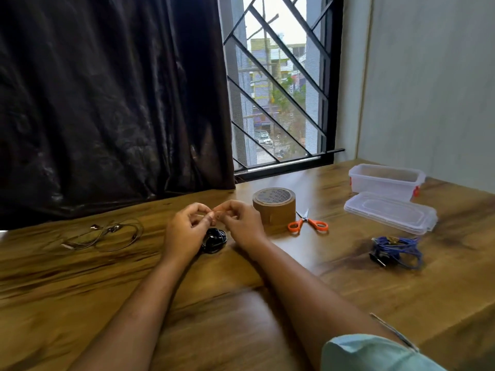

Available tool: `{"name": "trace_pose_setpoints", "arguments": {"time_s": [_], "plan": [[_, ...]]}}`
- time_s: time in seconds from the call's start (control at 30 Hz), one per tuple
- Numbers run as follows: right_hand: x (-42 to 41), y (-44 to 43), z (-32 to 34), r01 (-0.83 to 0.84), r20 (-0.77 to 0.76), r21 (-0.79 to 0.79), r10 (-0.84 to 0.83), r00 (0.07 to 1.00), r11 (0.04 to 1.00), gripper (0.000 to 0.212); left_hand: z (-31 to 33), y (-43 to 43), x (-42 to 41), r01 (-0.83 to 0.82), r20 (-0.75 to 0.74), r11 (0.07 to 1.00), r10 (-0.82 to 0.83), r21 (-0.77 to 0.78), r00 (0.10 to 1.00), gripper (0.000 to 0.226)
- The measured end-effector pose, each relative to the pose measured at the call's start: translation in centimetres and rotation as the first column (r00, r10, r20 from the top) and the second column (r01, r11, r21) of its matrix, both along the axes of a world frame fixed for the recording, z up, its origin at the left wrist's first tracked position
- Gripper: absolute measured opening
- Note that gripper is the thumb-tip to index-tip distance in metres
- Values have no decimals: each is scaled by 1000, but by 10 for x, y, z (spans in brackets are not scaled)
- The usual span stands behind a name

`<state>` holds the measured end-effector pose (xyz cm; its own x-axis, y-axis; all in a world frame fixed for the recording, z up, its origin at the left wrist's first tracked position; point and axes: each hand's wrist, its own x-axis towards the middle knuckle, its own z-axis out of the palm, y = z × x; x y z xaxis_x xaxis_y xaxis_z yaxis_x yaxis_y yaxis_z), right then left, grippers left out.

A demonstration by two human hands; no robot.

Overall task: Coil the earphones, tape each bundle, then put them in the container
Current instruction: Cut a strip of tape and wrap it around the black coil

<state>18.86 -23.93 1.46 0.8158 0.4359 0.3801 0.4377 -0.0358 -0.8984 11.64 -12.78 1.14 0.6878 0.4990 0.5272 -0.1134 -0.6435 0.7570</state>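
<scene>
My left hand (187, 228) and my right hand (238, 222) meet above the table, fingertips pinched together on a small piece of brown tape (213, 213). Just below them a coiled black earphone bundle (214, 240) lies on the wood, partly hidden by my left hand. A blue earphone bundle (396, 250) with a strip of tape on it lies to the right. Loose brownish earphones (107, 235) are spread out at the left. The brown tape roll (274, 208) stands behind my right hand. The clear container (385, 180) sits open at the back right.
Orange-handled scissors (308, 223) lie right of the tape roll. The container's clear lid (391, 211) rests in front of the container. A dark curtain (107, 103) hangs along the table's back edge and a barred window (278, 89) is behind the tape.
</scene>
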Motion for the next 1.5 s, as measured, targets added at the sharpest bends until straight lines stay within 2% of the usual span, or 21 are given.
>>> {"name": "trace_pose_setpoints", "arguments": {"time_s": [0.1, 0.23, 0.4, 0.47, 0.53, 0.7, 0.8, 0.93, 1.0, 1.07, 1.17, 1.27, 1.37, 1.43, 1.5], "plan": [[5, -3, 1, -5, -9, 23, 5, 1000, 1000, 13, 0, -4, 3, 1, 18, 1000, -1, -5, 1000, 7], [2, -6, 1, 9, 25, 52, -10, 1000, 999, 14, 3, -7, 4, 4, 57, 996, 2, -93, 998, 7], [4, -3, -2, 71, 48, 43, -73, 996, 997, 19, 6, -9, 2, -42, 29, 990, 46, -131, 999, 5], [7, -2, -3, 82, 56, 27, -83, 995, 996, 14, 7, -10, 2, -45, 14, 987, 47, -152, 999, 5], [9, -1, -2, 86, 79, 15, -86, 993, 996, 12, 8, -11, 2, -58, 7, 976, 61, -209, 998, 6], [8, 6, -1, 118, 146, -10, -116, 983, 993, 24, 10, -8, 4, -110, -5, 929, 115, -353, 993, 8], [8, 8, -1, 104, 164, -31, -97, 982, 994, 18, 8, -2, 3, -121, -34, 942, 116, -313, 993, 6], [17, 1, 1, 168, 139, 60, -175, 975, 984, 13, 1, 17, 0, -137, -132, 955, 105, -262, 986, 23], [18, -1, 0, 117, 168, -2, -115, 979, 993, 10, -6, 30, 0, -156, -308, 986, 130, -62, 943, 27], [17, 2, -3, 42, 259, -117, -10, 966, 992, 11, -9, 30, 0, -117, -459, 983, 170, 141, 872, 30], [16, 6, -8, 9, 419, -299, 123, 900, 954, 11, -5, 22, 2, -123, -494, 939, 276, 321, 824, 23], [16, 6, -9, 23, 534, -383, 201, 821, 923, 13, -3, 17, 2, -173, -458, 887, 377, 428, 805, 14], [13, 7, -7, 37, 580, -445, 257, 773, 895, 12, -4, 13, 4, -116, -461, 896, 328, 429, 825, 15], [11, 6, -5, 42, 582, -449, 257, 772, 892, 10, -3, 11, 4, -76, -460, 955, 207, 287, 863, 11], [11, 3, -2, 42, 582, -438, 247, 775, 898, 11, -2, 11, 5, -35, -428, 997, 63, 73, 901, 8]]}}
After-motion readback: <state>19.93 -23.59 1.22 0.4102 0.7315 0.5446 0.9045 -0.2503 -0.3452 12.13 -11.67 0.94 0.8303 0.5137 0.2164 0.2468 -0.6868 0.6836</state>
